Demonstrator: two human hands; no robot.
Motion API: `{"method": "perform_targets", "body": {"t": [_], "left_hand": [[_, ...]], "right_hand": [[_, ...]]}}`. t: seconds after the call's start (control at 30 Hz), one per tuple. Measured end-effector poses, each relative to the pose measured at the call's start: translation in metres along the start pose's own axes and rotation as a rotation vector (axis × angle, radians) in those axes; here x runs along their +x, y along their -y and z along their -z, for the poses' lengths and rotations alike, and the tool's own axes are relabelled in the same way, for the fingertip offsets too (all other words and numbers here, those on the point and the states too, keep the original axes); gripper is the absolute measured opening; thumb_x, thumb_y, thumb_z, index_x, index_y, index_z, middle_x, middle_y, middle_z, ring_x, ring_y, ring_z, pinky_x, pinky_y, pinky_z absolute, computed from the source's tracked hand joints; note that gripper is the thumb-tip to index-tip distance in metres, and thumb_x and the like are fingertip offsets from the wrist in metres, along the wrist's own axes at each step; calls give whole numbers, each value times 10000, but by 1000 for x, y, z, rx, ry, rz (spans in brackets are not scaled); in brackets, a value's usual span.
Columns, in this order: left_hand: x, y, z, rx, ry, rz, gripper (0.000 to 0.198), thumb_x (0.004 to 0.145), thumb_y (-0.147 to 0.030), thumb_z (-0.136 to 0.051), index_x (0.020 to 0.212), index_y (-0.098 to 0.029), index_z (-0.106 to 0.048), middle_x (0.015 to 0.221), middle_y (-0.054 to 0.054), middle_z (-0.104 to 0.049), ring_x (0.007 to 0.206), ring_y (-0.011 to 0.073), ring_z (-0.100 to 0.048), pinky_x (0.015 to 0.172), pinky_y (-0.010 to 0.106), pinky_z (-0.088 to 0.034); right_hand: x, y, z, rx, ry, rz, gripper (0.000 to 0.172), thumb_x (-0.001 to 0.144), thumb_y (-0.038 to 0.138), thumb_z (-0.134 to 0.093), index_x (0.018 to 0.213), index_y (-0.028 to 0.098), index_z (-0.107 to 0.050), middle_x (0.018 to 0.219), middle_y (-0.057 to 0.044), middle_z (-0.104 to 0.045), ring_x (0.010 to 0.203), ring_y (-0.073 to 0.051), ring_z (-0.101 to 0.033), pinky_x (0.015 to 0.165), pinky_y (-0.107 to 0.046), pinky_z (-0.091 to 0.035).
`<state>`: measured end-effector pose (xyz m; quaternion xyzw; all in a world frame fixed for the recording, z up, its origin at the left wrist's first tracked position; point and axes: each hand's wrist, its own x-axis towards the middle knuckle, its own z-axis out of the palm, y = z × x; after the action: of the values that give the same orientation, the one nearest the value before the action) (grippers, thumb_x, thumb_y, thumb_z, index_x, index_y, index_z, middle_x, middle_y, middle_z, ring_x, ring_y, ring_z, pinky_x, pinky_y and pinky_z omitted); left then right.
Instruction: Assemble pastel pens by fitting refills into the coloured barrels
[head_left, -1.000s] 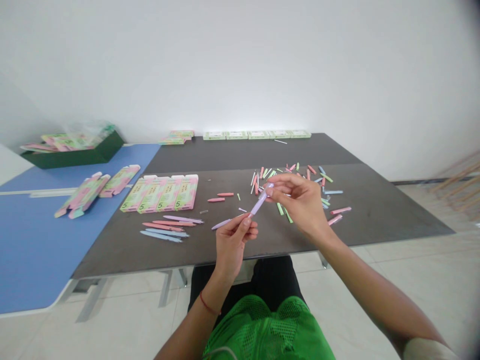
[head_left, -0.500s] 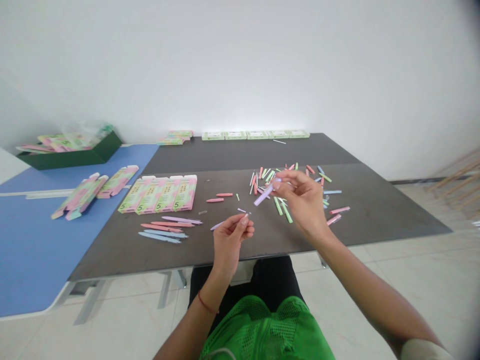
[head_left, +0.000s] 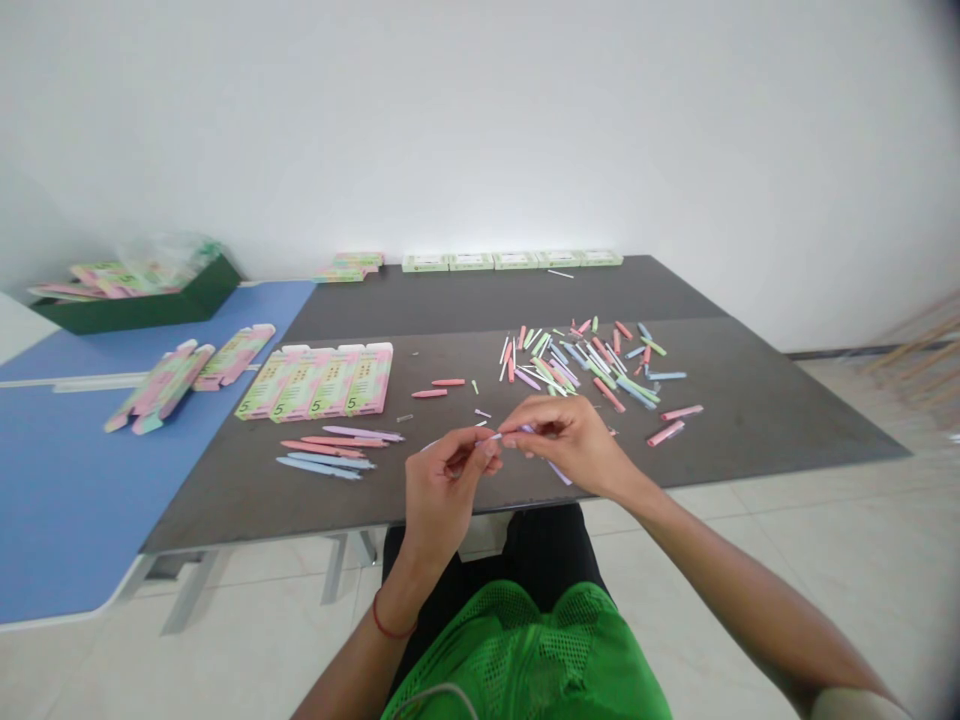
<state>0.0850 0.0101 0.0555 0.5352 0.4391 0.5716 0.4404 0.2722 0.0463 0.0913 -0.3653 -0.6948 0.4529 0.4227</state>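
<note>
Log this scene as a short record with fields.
Left hand: pinches a small pale pen part at its fingertips
Right hand: grips a lilac plastic pen barrel, fingertips close to the left's
Surface: dark grey table
Beyond hands: scattered pile of pastel plastic pen parts
Left of hands: four assembled pastel pens; row of flat pink-and-green cardboard cartons

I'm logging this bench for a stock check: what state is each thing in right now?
Lilac pen: held in the air between both hands.
Left hand: shut, pinching one end of it.
Right hand: shut, pinching the other end.
Loose pen parts: scattered on the table, unassembled.
Finished pens: lying side by side.
Cartons: flat, unfolded.
Boxes: closed, in a row at the far edge.
</note>
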Motion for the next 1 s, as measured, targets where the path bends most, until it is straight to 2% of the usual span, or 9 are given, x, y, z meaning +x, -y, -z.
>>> {"method": "perform_targets", "body": {"t": [0.1,0.27,0.37,0.57,0.73,1.0], "left_hand": [[-2,-6,2,36,-24,-41,127,900,-265,-775,991,-184,-807,787,6,-800,675,133,-771,685,198,-650],[-5,-21,9,172,-56,-171,153,894,-259,-785,1030,-203,-826,857,26,-823,726,165,-794,717,233,-666],[-6,-28,11,236,-48,-215,155,893,-265,-787,1034,-218,-829,857,26,-823,718,173,-794,695,240,-664],[-6,-29,10,274,-47,-203,154,892,-279,-786,1032,-235,-834,850,30,-823,704,191,-793,675,261,-656],[-3,-29,15,387,-16,-298,163,909,-267,-768,1060,-255,-829,882,31,-828,738,190,-794,700,260,-641],[-1,-28,14,425,52,-320,163,934,-276,-741,1076,-254,-818,864,31,-827,713,188,-789,690,264,-623]], "right_hand": [[-1,3,-2,24,-55,13,150,869,349,-806,895,204,-833,841,-42,-736,617,-115,-604,559,-259,-455],[-4,4,0,208,-191,-74,170,800,347,-862,876,198,-836,686,-14,-708,539,-109,-572,509,-247,-432],[-5,6,-2,255,-168,-88,166,783,342,-874,872,204,-844,703,-18,-717,538,-103,-568,503,-242,-417],[-7,11,-5,227,-159,-65,155,783,352,-870,860,219,-851,741,-23,-718,544,-104,-569,509,-250,-434],[-7,9,-3,186,-155,-41,130,792,335,-866,864,227,-854,764,-29,-728,562,-106,-579,520,-248,-449],[-6,-2,-8,277,-119,-162,181,750,353,-889,851,207,-853,681,-22,-737,505,-92,-564,484,-220,-431]]}}
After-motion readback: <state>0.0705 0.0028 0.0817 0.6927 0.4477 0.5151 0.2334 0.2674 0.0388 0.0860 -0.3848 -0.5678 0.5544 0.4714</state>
